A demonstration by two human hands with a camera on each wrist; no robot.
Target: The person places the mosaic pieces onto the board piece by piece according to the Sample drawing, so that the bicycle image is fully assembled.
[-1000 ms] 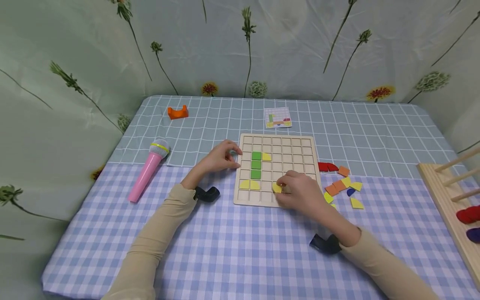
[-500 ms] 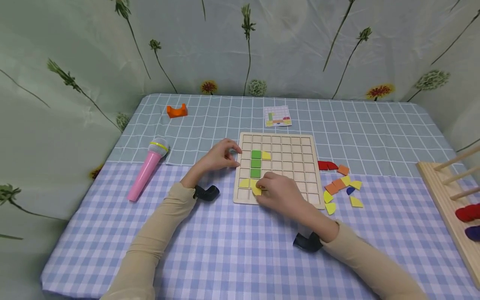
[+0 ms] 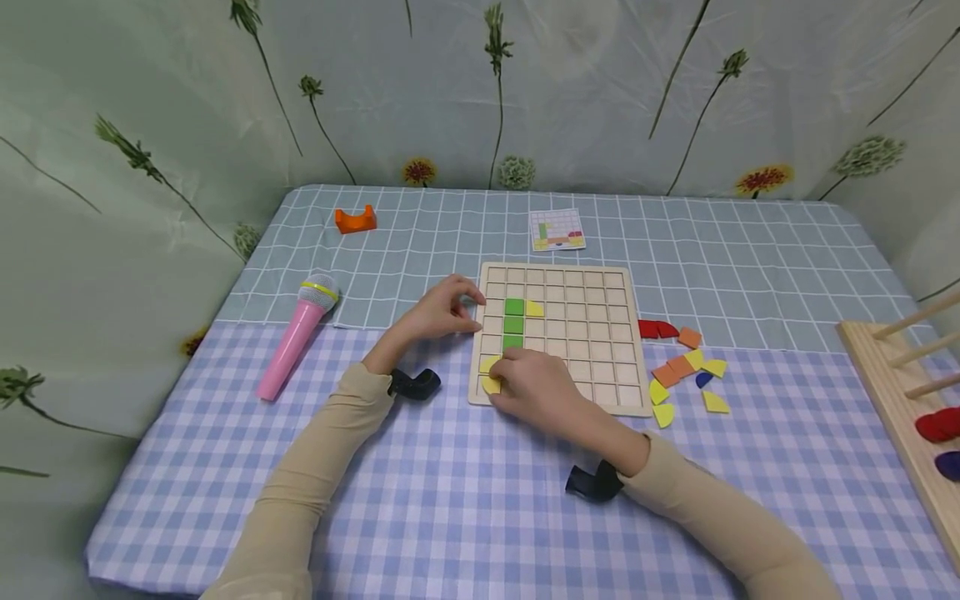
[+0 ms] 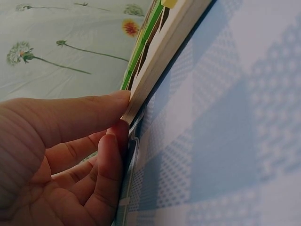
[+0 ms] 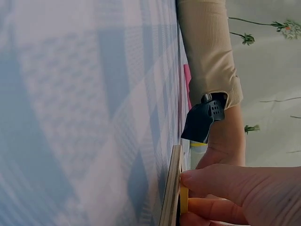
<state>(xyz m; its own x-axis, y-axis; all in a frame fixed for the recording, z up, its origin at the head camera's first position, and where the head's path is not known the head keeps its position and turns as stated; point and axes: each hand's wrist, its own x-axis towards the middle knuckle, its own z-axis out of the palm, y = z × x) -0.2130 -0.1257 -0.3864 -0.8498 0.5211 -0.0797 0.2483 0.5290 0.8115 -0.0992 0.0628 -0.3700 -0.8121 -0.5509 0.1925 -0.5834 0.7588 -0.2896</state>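
Observation:
A wooden grid board lies on the table. My left hand holds its left edge, thumb and bent fingertips against the rim; the left wrist view shows the thumb there from close up. Over the lower left of the board, my right hand pinches a yellow tile with a rounded side. In the right wrist view this yellow tile stands edge-on between thumb and fingers. A column of green tiles and another yellow tile sit in the grid. The right hand hides several cells.
Loose orange tiles, yellow tiles, red tiles and a blue tile lie right of the board. A pattern card lies behind it. Around are a toy microphone, an orange holder and a wooden rack.
My right hand has moved left across the board with the yellow tile, from the middle of the lower rows to the lower left. My left hand has stayed at the edge.

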